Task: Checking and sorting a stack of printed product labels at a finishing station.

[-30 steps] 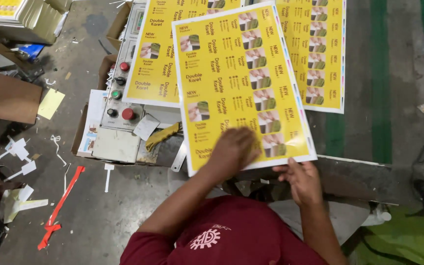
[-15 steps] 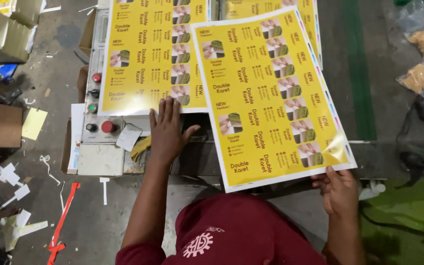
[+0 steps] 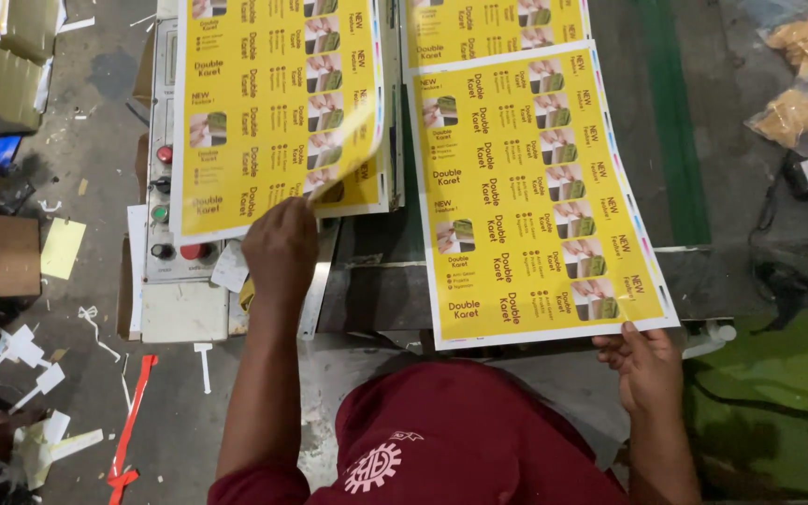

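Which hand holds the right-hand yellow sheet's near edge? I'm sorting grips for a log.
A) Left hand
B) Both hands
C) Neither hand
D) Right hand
D: the right hand grips the near corner of the right yellow sheet, while the left hand lifts the left stack's top sheet.

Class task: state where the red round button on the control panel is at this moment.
In the head view, the red round button sits low on the grey control panel, left of the left hand and below the left yellow printed sheet, beside a dark button.

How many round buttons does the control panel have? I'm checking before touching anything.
3 show: a red button uppermost, a green button below, a large red button lowest; a black knob sits beside it. The yellow printed sheet may hide more.
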